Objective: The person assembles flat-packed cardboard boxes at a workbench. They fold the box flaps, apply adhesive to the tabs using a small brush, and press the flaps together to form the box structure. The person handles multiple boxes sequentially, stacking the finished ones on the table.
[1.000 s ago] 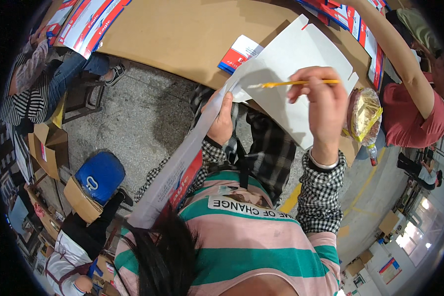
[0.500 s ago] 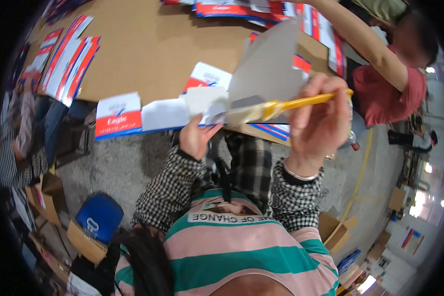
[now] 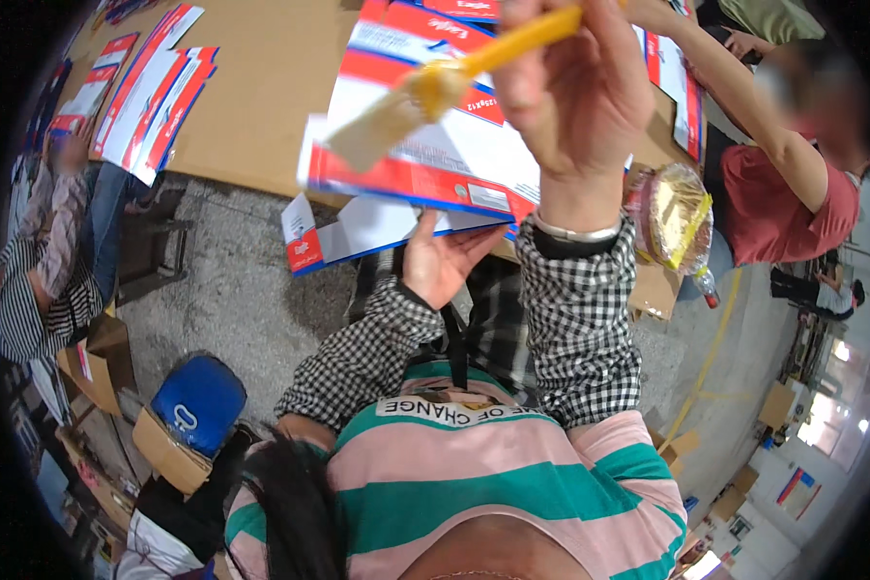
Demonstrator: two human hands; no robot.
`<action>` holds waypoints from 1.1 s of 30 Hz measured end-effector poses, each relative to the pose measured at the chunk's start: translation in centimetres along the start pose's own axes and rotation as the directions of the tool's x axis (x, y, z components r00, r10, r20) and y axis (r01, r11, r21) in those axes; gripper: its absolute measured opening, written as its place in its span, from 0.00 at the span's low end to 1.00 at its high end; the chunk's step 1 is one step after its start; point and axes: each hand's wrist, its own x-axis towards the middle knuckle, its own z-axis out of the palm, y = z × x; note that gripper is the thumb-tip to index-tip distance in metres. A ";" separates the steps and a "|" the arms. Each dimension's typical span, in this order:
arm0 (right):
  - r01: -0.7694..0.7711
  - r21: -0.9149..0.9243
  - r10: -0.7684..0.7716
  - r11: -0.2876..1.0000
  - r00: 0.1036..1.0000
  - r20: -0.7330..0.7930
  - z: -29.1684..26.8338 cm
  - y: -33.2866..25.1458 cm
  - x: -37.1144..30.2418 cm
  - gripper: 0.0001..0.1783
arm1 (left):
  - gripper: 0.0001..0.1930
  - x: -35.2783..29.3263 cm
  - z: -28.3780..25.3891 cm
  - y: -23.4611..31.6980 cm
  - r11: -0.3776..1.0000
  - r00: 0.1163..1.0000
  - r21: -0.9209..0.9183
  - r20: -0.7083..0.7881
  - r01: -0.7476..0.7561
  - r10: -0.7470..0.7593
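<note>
My right hand [image 3: 590, 106] is raised over the table, closed around the yellow handle of a paste brush [image 3: 442, 87]. The brush's pale, flat bristles point down and left. Behind it, a printed red, white and blue flat carton [image 3: 416, 159] stands tilted up, its lower edge near my left hand. My left hand [image 3: 438, 268] is palm up at the table's near edge, fingers stretched out and thumb apart, touching the edge of a white-flapped carton [image 3: 382, 220]. Part of that lower carton is hidden by the tilted one.
A brown cardboard tabletop [image 3: 251, 116] carries several overlapping flat cartons [image 3: 150, 111] at left. At right, a plastic-wrapped container [image 3: 672, 217] sits near the table's edge, beside a co-worker in a red shirt [image 3: 778, 203]. A blue chair back [image 3: 198, 401] stands on the floor at lower left.
My right hand has moved up and slightly left with the brush. The large carton has turned from its plain grey side to its printed side. My left hand has shifted right.
</note>
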 end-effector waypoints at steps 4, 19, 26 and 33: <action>-0.047 0.121 0.061 0.992 0.992 -0.113 -2.3 2.0 -2.5 0.19 | 0.30 1.1 -1.5 -0.7 0.998 0.992 -0.038 0.119 0.041 -0.036; -0.142 0.167 0.194 0.976 0.915 -0.353 -6.5 3.8 -8.0 0.18 | 0.14 5.6 -3.0 -8.1 0.888 0.981 0.439 -0.186 0.139 -0.061; -0.216 0.306 0.372 0.927 0.625 -0.686 -10.6 8.0 -12.4 0.17 | 0.20 1.2 -7.5 -8.2 0.706 0.819 0.454 -0.103 0.544 -0.565; -0.240 0.255 0.350 0.937 0.677 -0.647 -13.0 7.4 -16.6 0.15 | 0.11 -9.8 -0.2 9.0 0.129 0.893 0.938 -0.256 0.322 -0.370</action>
